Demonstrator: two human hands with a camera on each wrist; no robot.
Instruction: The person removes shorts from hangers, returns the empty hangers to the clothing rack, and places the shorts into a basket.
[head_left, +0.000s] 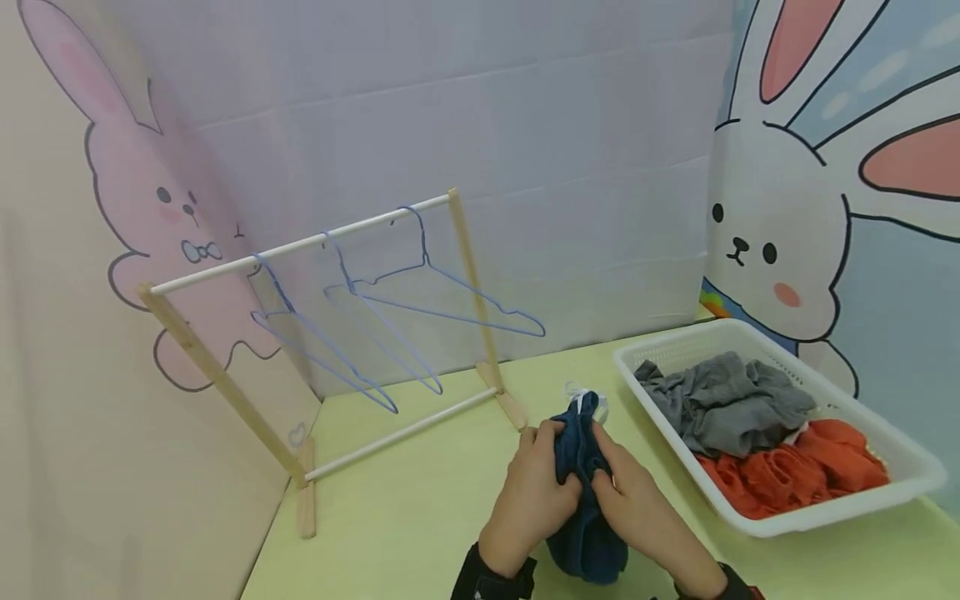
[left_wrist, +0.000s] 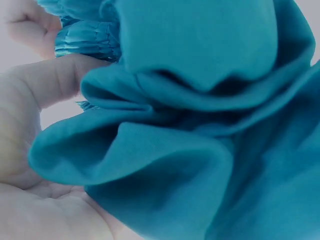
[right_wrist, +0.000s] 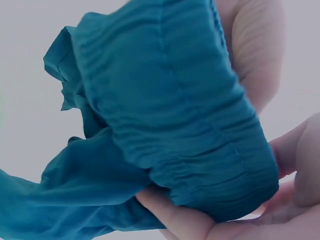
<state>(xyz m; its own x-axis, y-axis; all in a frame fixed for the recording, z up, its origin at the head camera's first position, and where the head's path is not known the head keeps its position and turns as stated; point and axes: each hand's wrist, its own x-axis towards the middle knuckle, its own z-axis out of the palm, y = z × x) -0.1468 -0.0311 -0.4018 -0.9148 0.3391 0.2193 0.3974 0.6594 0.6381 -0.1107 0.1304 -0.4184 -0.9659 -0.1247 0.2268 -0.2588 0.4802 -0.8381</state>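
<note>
Both hands hold bunched dark-blue pants (head_left: 587, 546) upright above the table, right of the rack. My left hand (head_left: 532, 482) grips the left edge, thumb on the near side. Opposite it, my right hand (head_left: 639, 493) pinches the right edge. A white drawstring (head_left: 602, 403) pokes out at the top. The right wrist view shows the gathered elastic waistband (right_wrist: 185, 95) with fingers (right_wrist: 175, 217) curled around its lower edge. Loose folds of the pants (left_wrist: 165, 165) fill most of the left wrist view, and part of the left hand is hidden behind them.
A wooden rack with a white rail (head_left: 307, 242) stands at the left, with three blue hangers (head_left: 337, 350) on it. On the right sits a white plastic basket (head_left: 652, 408) holding grey clothing (head_left: 727, 404) and orange-red clothing (head_left: 802, 471). The yellow-green table (head_left: 390, 517) meets a curtained wall behind.
</note>
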